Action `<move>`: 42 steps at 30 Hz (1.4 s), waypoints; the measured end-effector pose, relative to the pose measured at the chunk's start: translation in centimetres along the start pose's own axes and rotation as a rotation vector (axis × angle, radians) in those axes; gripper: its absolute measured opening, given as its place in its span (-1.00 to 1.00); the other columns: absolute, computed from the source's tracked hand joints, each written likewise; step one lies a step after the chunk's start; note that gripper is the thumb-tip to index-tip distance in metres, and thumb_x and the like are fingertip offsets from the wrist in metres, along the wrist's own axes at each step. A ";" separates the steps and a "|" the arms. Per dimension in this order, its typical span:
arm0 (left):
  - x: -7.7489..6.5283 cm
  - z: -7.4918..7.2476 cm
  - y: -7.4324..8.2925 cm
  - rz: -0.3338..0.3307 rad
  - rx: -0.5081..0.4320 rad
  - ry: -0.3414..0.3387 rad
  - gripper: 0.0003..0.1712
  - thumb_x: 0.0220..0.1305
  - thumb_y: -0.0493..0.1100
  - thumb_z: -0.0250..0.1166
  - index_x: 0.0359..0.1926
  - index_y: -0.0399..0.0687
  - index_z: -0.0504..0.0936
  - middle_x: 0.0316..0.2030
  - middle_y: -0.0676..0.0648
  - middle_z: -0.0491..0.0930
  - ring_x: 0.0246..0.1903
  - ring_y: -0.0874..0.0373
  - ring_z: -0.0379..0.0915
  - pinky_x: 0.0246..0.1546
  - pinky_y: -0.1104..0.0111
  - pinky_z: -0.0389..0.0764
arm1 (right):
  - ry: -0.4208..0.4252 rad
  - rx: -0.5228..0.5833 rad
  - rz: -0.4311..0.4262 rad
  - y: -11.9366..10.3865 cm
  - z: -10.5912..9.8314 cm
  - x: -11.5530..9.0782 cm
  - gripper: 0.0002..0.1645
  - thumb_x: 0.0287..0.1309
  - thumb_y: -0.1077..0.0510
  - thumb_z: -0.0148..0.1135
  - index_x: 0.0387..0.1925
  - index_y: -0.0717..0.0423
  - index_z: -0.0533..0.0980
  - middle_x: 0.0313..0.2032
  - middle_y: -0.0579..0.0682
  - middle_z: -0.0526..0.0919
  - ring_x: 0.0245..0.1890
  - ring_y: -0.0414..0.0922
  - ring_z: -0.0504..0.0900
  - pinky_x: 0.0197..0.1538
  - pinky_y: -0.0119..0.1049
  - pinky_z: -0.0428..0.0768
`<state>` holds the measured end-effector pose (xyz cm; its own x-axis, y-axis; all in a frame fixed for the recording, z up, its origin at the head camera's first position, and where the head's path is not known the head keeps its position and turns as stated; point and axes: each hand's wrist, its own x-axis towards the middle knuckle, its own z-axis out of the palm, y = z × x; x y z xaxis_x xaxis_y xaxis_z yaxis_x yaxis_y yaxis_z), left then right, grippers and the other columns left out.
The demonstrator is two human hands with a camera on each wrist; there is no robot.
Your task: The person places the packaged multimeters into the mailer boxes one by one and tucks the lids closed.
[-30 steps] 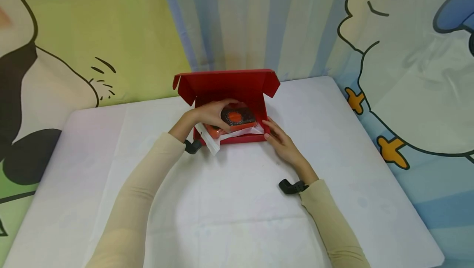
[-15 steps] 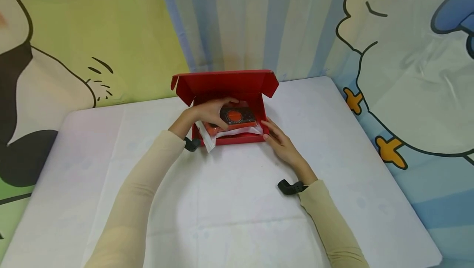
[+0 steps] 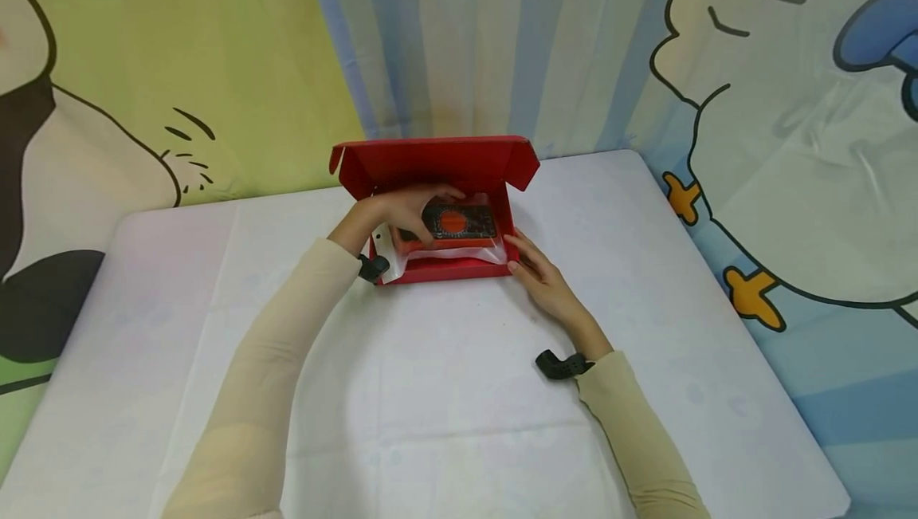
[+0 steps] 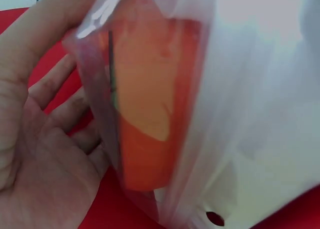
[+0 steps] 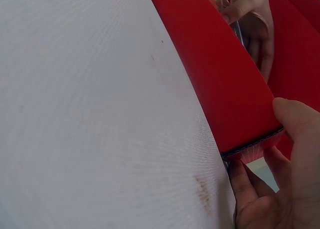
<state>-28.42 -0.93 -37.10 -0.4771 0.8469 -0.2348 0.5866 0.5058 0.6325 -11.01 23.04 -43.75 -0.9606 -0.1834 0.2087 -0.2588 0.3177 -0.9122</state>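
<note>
In the head view, an orange multimeter (image 3: 462, 222) with a black face and orange dial lies in a clear zip bag (image 3: 459, 253) inside the red cardboard box (image 3: 459, 269). My left hand (image 3: 407, 208) reaches in from the left and grips the bagged multimeter, thumb along its near side, fingers over its far side. Up close in the left wrist view, the multimeter's orange edge (image 4: 150, 159) shows through the plastic. My right hand (image 5: 280, 184) holds the box's near right corner, thumb on the wall and fingers beneath it in the right wrist view.
The box's lid (image 3: 437, 156) stands raised at the back with its side flaps spread. Under everything is a white cloth-covered table (image 3: 445, 391). Directly behind rises a printed curtain (image 3: 466, 41) with cartoon figures. Each wrist wears a black camera mount (image 3: 562, 365).
My left hand has settled the bagged multimeter lower and flatter in the box. The bag's white strip, earlier hanging over the front wall, has drawn back to the left. My right hand stays put.
</note>
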 end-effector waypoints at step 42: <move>-1.6 3.2 -1.7 -0.056 0.214 0.014 -0.11 0.22 -0.04 0.19 0.44 0.06 -0.11 0.43 -0.06 -0.45 0.36 -0.03 -0.70 0.28 0.02 -0.51 | 0.011 -0.035 0.000 -0.4 0.4 -0.1 -0.46 0.28 0.32 0.02 0.28 0.29 0.23 0.38 0.17 0.02 0.35 0.05 0.05 0.28 0.00 0.14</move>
<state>-26.58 -2.61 -40.18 -0.5210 0.8150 -0.2535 0.6839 0.5763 0.4474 -10.79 22.56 -43.54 -0.9616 -0.1736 0.2127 -0.2621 0.3505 -0.8991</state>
